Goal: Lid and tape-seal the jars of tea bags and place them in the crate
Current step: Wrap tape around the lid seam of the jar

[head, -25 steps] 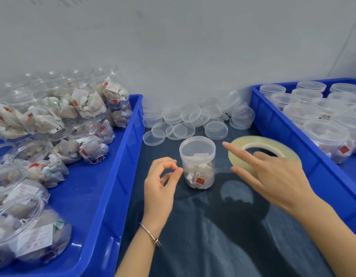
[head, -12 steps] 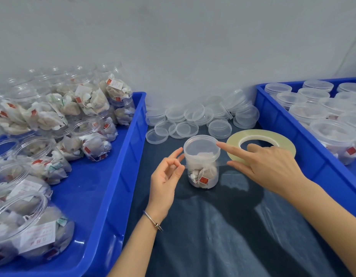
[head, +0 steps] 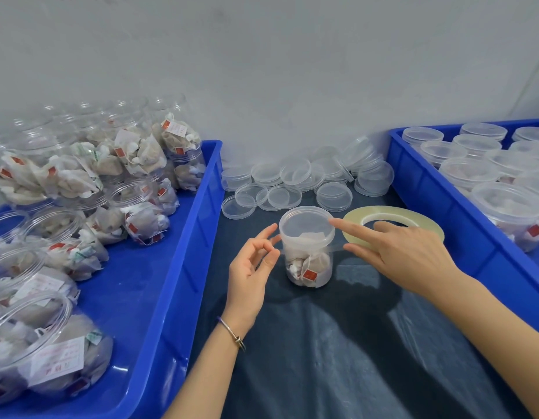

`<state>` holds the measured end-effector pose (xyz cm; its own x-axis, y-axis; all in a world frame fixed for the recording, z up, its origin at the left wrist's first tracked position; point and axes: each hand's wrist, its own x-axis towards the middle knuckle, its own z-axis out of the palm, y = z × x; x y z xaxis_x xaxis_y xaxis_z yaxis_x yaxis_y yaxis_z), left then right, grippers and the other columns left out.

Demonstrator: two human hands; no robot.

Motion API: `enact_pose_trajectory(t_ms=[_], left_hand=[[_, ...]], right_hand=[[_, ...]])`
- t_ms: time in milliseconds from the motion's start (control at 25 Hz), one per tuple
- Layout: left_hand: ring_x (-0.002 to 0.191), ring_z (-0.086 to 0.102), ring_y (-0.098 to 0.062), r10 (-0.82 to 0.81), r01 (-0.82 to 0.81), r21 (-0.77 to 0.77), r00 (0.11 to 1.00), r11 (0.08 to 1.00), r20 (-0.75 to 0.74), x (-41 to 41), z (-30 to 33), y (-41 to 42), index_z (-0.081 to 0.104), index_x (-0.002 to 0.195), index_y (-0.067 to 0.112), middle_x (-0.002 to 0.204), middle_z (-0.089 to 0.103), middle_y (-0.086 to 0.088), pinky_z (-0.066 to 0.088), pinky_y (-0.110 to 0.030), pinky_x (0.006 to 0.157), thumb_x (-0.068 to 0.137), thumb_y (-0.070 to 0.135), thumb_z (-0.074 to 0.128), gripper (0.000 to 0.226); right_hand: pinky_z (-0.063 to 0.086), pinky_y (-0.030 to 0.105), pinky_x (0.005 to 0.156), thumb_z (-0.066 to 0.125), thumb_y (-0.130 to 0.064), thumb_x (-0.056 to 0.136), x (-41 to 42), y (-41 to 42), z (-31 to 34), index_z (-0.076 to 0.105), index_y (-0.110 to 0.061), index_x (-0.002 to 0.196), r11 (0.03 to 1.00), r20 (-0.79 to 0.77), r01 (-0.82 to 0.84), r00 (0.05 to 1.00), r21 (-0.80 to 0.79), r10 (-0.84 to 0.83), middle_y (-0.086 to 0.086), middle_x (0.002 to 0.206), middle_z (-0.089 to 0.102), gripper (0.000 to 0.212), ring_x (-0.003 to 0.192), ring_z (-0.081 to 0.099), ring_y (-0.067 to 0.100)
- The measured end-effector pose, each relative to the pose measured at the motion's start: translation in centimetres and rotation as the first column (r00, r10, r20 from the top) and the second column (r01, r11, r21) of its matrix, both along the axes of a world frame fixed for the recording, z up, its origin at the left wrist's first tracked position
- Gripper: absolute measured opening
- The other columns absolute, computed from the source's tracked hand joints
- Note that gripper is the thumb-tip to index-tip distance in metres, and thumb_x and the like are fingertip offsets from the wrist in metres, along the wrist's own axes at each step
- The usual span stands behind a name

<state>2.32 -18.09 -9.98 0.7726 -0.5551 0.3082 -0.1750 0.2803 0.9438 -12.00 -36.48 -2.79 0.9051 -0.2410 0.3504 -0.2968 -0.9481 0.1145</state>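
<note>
The jar (head: 307, 246) stands upright on the dark-clothed worktop (head: 337, 343) between the two hands, its lid (head: 306, 223) already on and a few tea bags in its lower half. It looks light, thin-walled and slick, likely to tip or skate at a nudge, so I would grip it around the lid's rim or steady it from above. The right hand (head: 404, 252) is spread, forefinger touching the lid edge. The left hand (head: 251, 261) pinches thumb to forefinger beside the jar, perhaps on clear tape; I cannot tell. The tape roll (head: 393, 226) lies flat just right, loose lids (head: 295, 182) farther off, and blue crates (head: 177, 237) on either side.
</note>
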Motion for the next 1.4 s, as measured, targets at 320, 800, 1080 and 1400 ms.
enact_pose_trajectory(t_ms=[320,800,1080,1400], left_hand=[[0.125,0.051,-0.005,-0.076,0.077,0.011,0.997,0.997,-0.032,1.8,0.1,-1.2,0.046,0.085,0.008,0.128,0.062,0.011,0.044,-0.019,0.097,0.095,0.009,0.051,0.011],[0.107,0.065,-0.008,-0.116,0.111,-0.053,0.988,0.992,-0.103,3.7,0.3,-2.6,0.070,0.106,0.021,0.107,0.072,0.006,0.050,-0.018,0.085,0.077,0.013,0.069,0.030],[0.113,0.061,-0.011,-0.063,0.065,0.051,0.997,0.997,-0.037,2.5,1.5,-1.6,0.063,0.117,0.020,0.115,0.069,0.009,0.050,-0.025,0.094,0.085,-0.001,0.063,0.038],[0.120,0.043,-0.001,0.173,-0.224,0.279,0.965,0.934,0.196,-1.5,3.0,-4.7,0.041,0.132,0.019,0.130,0.048,0.008,0.035,-0.019,0.103,0.054,0.027,0.092,0.093]], right_hand=[[0.009,0.022,0.038,0.009,-0.063,0.086,1.4,-0.1,-0.4,0.042,-0.050,0.135,1.000,0.040,0.000,0.999,-0.020,0.001,-0.006,0.067,0.055,0.060,0.050,0.051,0.017],[0.016,0.020,0.039,0.001,-0.065,0.082,1.8,-0.4,-0.8,0.016,-0.062,0.139,0.997,-0.010,-0.007,1.000,0.081,0.008,-0.011,0.085,0.059,0.059,0.064,0.047,0.006],[0.021,0.017,0.039,0.015,-0.063,0.093,2.3,0.0,-1.0,0.009,-0.064,0.138,0.997,-0.039,-0.017,0.999,0.076,0.020,-0.012,0.088,0.058,0.046,0.076,0.056,0.005],[0.044,0.029,0.070,0.042,-0.047,0.094,1.7,-0.2,-1.6,-0.010,-0.059,0.139,0.735,-0.120,-0.001,0.987,0.679,0.111,-0.007,0.083,0.063,0.070,0.075,0.062,0.014]])
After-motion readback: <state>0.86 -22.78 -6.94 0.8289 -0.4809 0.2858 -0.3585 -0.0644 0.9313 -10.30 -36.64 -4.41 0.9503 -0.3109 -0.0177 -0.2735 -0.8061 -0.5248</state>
